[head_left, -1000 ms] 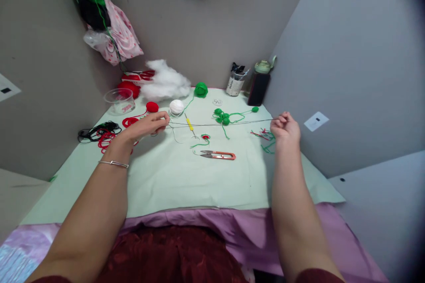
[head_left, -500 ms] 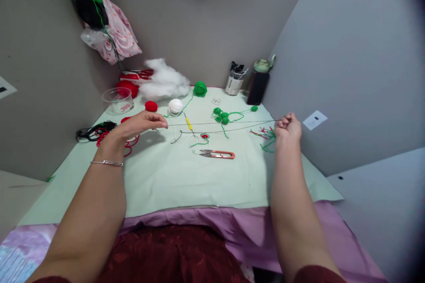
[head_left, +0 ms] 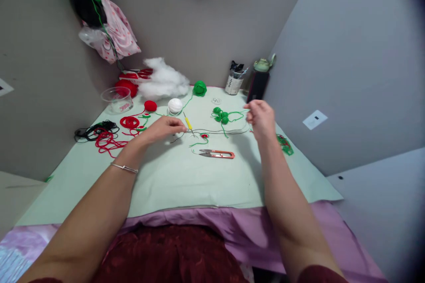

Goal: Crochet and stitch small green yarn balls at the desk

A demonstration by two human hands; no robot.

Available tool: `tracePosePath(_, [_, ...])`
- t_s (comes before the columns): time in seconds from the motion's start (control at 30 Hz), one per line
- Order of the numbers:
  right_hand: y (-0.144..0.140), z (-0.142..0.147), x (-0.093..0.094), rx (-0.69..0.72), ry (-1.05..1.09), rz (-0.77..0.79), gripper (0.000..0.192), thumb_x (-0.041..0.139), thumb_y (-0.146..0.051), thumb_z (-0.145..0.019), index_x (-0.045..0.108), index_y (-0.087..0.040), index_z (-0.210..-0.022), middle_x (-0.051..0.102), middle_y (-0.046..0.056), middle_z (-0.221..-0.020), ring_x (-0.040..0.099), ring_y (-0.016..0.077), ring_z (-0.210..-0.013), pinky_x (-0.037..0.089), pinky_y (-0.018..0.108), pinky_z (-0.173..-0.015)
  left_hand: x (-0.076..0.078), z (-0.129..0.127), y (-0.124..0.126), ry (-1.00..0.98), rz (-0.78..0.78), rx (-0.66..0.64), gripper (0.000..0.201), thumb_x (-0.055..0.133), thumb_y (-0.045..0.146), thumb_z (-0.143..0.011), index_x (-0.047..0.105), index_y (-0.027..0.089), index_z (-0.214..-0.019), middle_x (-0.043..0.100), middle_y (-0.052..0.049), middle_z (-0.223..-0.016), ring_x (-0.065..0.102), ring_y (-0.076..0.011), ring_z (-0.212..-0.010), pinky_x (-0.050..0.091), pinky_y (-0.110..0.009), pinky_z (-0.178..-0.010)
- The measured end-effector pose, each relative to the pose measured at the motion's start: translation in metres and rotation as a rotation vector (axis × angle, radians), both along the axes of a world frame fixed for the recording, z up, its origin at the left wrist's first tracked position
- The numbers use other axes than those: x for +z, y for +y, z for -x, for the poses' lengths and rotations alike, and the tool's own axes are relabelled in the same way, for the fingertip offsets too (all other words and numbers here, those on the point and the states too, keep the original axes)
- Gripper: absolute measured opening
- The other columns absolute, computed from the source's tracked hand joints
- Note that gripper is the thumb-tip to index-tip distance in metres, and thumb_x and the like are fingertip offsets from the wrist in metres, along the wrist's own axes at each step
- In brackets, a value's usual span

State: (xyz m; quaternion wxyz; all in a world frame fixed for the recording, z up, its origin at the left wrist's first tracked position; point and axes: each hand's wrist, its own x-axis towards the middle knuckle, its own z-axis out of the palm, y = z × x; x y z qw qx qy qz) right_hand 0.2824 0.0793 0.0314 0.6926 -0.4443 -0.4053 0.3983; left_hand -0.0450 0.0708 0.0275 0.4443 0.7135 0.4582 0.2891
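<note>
My left hand (head_left: pixel 166 129) is closed in a pinch on a thin black thread (head_left: pixel 219 132), over the middle of the table. The thread runs slack to the right and curves up to my right hand (head_left: pixel 262 117), whose fingers are closed on it. Between the hands lie a yellow-handled crochet hook (head_left: pixel 188 124), a small red and green crocheted piece (head_left: pixel 204 135) and orange thread snips (head_left: pixel 217 154). Just left of my right hand is a cluster of green crocheted pieces (head_left: pixel 222 116) with loose strands; the hand hides the strands' far end.
Red yarn (head_left: pixel 108 141), black yarn (head_left: pixel 94 131) and a clear tub (head_left: pixel 117 101) are on the left. White stuffing (head_left: pixel 164 82), a white yarn ball (head_left: pixel 175 105) and a green yarn ball (head_left: pixel 199 88) sit behind. A bottle (head_left: pixel 259 82) stands back right, near the wall.
Both hands have moved inward, the left one to the right and the right one to the left and slightly up. The black thread, earlier stretched taut between them, now hangs slack.
</note>
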Motion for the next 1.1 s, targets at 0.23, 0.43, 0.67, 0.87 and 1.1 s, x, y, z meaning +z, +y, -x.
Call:
tracePosePath(0.23, [-0.039,0.095,-0.023,0.864,-0.348,0.085,0.033,0.067,-0.051,-0.088,0.056,-0.019,-0.091,0.071,0.003,-0.093,0.066,0.012,-0.067,0.053,0.025,-0.059,-0.023,-0.028,-0.003,-0.19,0.072,0.034,0.032,0.071,0.049,-0.078,0.074,0.017,-0.081,0.06,-0.001,-0.068,0.044,-0.013,-0.06,0.029,-0.027,-0.056])
tracePosePath(0.43, [-0.023,0.073,-0.02,0.54,-0.304,-0.016,0.034,0.074,-0.048,-0.08,0.055,-0.02,-0.081,0.051,-0.006,-0.059,0.042,0.0074,-0.051,0.034,0.021,-0.048,-0.023,-0.027,-0.003,-0.288,0.256,-0.035,0.031,0.077,0.048,-0.074,0.071,0.018,-0.072,0.052,0.001,-0.062,0.04,-0.0117,-0.056,0.033,-0.027,-0.055])
tracePosePath(0.67, [-0.009,0.048,-0.018,0.297,-0.247,-0.022,0.031,0.074,-0.044,-0.077,0.056,-0.02,-0.08,0.052,-0.006,-0.058,0.042,0.0066,-0.049,0.031,0.021,-0.047,-0.021,-0.022,-0.005,-0.603,0.418,-0.149,0.023,0.079,0.037,-0.079,0.071,0.016,-0.075,0.063,-0.004,-0.084,0.06,-0.0149,-0.083,0.051,-0.034,-0.091])
tracePosePath(0.87, [-0.007,0.049,-0.023,0.27,-0.294,-0.028,0.028,0.072,-0.043,-0.079,0.056,-0.02,-0.08,0.053,-0.006,-0.057,0.041,0.0069,-0.049,0.03,0.022,-0.046,-0.021,-0.015,0.004,-0.893,0.517,0.01,0.016,0.079,0.028,-0.08,0.068,0.016,-0.079,0.065,0.0,-0.081,0.061,-0.013,-0.081,0.053,-0.043,-0.099])
tracePosePath(1.1, [-0.002,0.045,-0.029,0.214,-0.385,-0.027,0.03,0.07,-0.046,-0.081,0.055,-0.02,-0.078,0.051,-0.005,-0.056,0.039,0.0073,-0.047,0.028,0.023,-0.046,-0.014,-0.008,0.008,-1.041,0.519,0.117,0.009,0.076,0.021,-0.082,0.068,0.017,-0.082,0.065,0.002,-0.079,0.063,-0.0113,-0.077,0.052,-0.043,-0.101])
